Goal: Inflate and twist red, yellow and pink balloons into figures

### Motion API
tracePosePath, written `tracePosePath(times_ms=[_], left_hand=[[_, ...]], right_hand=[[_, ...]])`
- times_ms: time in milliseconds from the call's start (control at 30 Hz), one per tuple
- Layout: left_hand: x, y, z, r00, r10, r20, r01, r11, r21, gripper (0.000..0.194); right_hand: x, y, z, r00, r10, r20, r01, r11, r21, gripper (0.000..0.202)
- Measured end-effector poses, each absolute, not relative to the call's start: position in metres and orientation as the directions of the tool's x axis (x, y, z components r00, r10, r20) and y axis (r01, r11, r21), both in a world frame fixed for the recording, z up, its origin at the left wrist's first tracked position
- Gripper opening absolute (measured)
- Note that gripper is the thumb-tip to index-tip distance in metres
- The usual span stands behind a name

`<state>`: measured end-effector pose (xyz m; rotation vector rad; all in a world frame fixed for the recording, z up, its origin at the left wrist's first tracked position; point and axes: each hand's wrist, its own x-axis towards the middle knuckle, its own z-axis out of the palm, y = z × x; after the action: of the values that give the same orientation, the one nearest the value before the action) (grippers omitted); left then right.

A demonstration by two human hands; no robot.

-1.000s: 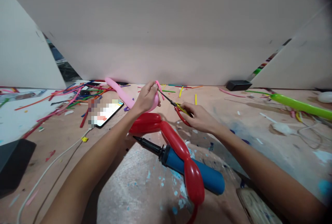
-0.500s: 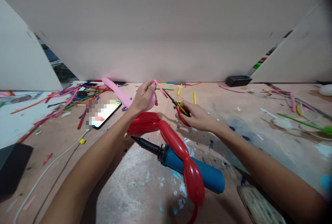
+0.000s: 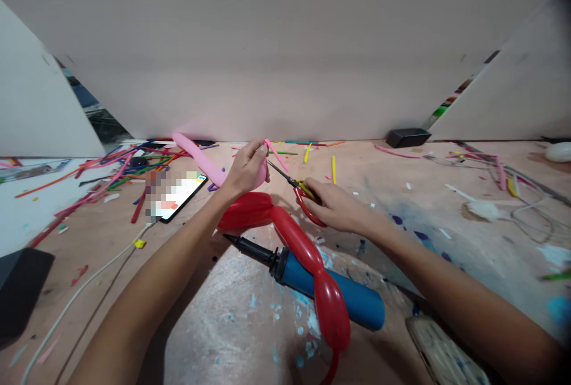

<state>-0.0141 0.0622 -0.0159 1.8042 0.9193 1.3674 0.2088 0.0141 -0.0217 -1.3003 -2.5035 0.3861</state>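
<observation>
Left hand (image 3: 247,166): fingers pinching the knotted end of the pink balloon (image 3: 199,159), with its thin pink tail (image 3: 276,154) sticking out past the fingertips to the right. The balloon's body runs up and left from the hand, just above the worktop (image 3: 446,218).

Right hand (image 3: 334,206): fingers closed through the red handles of the scissors (image 3: 297,190). Blades point up-left at the pink tail, tips just below it; whether they touch it cannot be told.

Relative to the pink balloon:
- red twisted balloon (image 3: 294,242) lies just below it, running down and right
- blue hand pump (image 3: 330,293), black nozzle, lies under the red balloon's lower part
- phone (image 3: 176,194), screen lit, just to its left
- heap of uninflated balloon strips (image 3: 125,165) further left
- black box (image 3: 408,137) well apart to the right, by the wall
</observation>
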Motion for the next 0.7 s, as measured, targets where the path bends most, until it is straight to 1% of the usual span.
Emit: tracePosePath(times_ms=[167, 400, 500, 633, 700], left_hand=[[-0.0137, 0.062, -0.0178, 0.211, 0.846, 0.489, 0.167, -0.524, 0.835, 0.023], [-0.014, 0.062, -0.0185, 0.217, 0.873, 0.437, 0.237, -0.482, 0.844, 0.024], [-0.0142, 0.0623, -0.0186, 0.213, 0.873, 0.439, 0.233, -0.481, 0.845, 0.024], [-0.0135, 0.0616, -0.0177, 0.225, 0.854, 0.469, 0.18, -0.509, 0.842, 0.023], [-0.0136, 0.0612, -0.0171, 0.222, 0.848, 0.481, 0.201, -0.522, 0.829, 0.023]], right_hand=[[0.2092, 0.0174, -0.0261, -0.534, 0.829, 0.165, 0.748, 0.554, -0.366, 0.027], [0.2092, 0.0201, -0.0293, -0.535, 0.823, 0.191, 0.728, 0.564, -0.39, 0.027], [0.2088, 0.02, -0.0302, -0.534, 0.823, 0.195, 0.722, 0.563, -0.402, 0.027], [0.2089, 0.0203, -0.0313, -0.533, 0.821, 0.202, 0.711, 0.565, -0.42, 0.028], [0.209, 0.0209, -0.0317, -0.533, 0.818, 0.215, 0.698, 0.569, -0.435, 0.027]])
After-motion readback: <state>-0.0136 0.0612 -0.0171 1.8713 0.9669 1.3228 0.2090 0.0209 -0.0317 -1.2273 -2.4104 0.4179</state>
